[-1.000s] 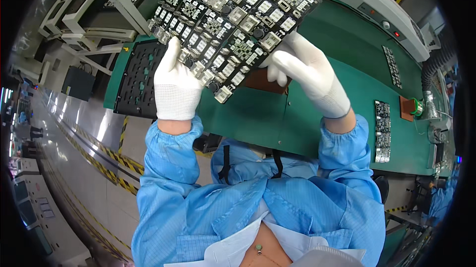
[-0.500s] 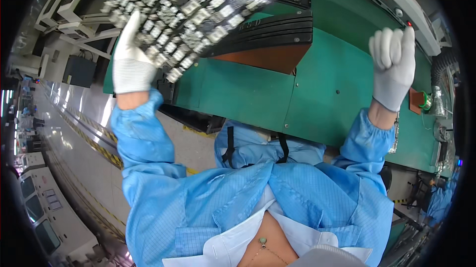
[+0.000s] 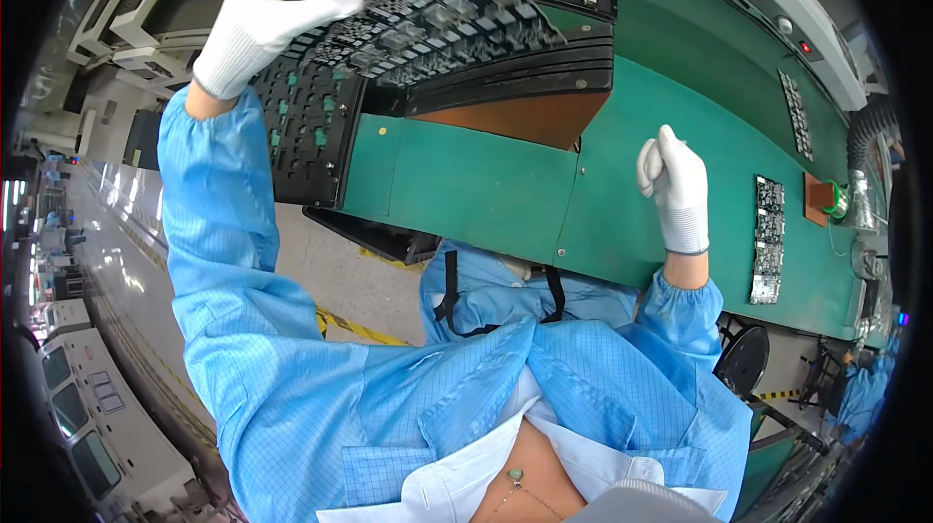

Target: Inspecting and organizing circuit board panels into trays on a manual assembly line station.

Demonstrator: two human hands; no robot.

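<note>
Tray's [image 3: 309,144] sitting left on the bench [image 3: 466,183], board panel's [image 3: 428,13] partly covering it, board strip's [image 3: 768,241] lying right, spool's [image 3: 837,199] sitting further right.

We've got the left head-worn fisheye facing down: blue checked fabric smock [image 3: 292,392] close below, flat green worktop [image 3: 466,173] farther out.

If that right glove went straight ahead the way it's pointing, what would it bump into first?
The way ahead of the right hand looks free across the green bench top and darker green strip beyond; the black rack stands to the left. Depth is hard to judge.
</note>
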